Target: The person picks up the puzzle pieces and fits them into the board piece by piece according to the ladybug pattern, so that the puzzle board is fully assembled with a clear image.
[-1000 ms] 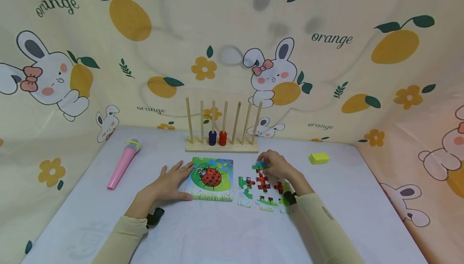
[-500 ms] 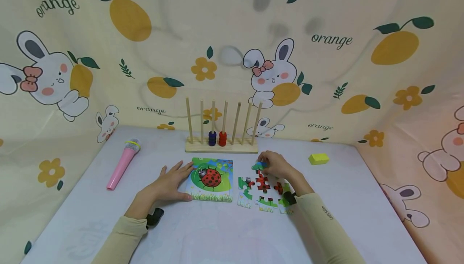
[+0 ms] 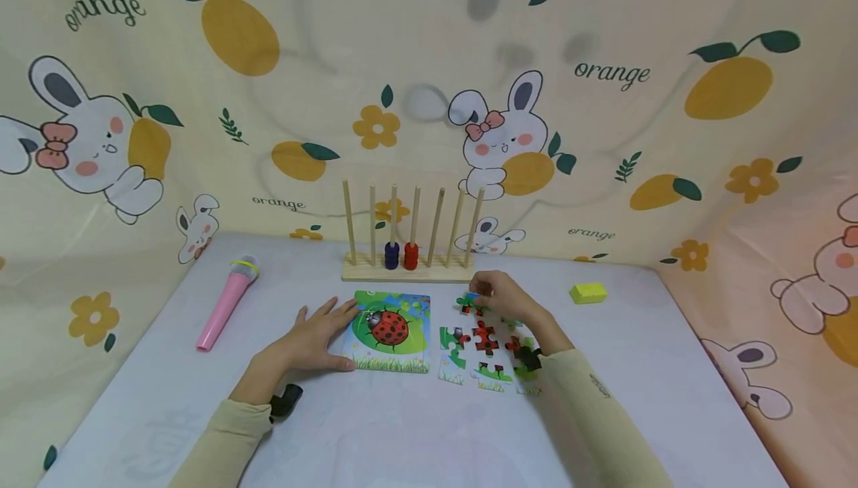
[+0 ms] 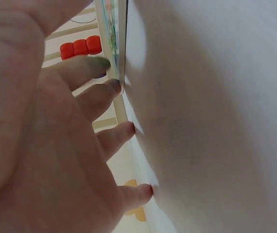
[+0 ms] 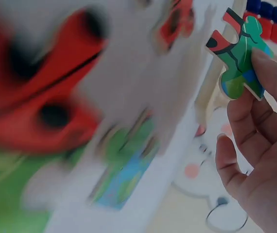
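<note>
The picture board (image 3: 389, 330) lies left of the puzzle pieces (image 3: 485, 339), before the peg rack (image 3: 407, 276).

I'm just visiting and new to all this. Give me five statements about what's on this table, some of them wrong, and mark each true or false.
1. The right hand pinches a green-and-red jigsaw piece. True.
2. The left hand holds the pink microphone. False: the left hand rests at the left edge of the ladybug picture board, apart from the pink microphone.
3. The wooden peg rack bears blue beads and red beads. True.
4. The yellow block sits on the ladybug picture board. False: the yellow block is on the table, well to the board's right.
5. Loose jigsaw pieces lie right of the ladybug picture board. True.
</note>
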Demonstrator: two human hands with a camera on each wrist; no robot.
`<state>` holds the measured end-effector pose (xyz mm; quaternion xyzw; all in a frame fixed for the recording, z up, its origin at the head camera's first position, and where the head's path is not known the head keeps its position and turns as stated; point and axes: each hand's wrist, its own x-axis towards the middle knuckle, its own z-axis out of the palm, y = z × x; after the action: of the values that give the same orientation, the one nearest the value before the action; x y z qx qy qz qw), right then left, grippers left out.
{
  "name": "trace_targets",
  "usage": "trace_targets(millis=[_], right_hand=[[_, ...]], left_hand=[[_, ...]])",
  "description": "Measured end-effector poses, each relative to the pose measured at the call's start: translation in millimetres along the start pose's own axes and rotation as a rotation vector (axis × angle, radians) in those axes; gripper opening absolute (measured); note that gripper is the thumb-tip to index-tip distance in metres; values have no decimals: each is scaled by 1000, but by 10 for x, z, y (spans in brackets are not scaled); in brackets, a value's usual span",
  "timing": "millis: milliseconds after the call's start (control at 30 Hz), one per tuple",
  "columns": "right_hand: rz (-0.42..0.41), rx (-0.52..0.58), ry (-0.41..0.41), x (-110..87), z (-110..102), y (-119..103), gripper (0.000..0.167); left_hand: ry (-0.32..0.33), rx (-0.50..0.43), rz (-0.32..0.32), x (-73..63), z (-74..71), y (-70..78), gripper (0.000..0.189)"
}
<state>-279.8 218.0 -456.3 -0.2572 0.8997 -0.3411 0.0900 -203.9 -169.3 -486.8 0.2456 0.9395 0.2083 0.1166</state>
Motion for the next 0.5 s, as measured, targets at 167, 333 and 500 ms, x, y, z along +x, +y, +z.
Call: trace_targets(millis=[167, 333, 500], right_hand=[[-52, 66, -42, 185, 91, -145, 8], [-81, 82, -93, 402, 237, -302, 8], [-88, 44, -144, 585, 399, -500, 10]], left_hand=[[-13, -12, 16, -4, -13, 5, 94], [-11, -14, 30, -19, -30, 12, 93], [-5, -7, 32, -24, -36, 26, 94]])
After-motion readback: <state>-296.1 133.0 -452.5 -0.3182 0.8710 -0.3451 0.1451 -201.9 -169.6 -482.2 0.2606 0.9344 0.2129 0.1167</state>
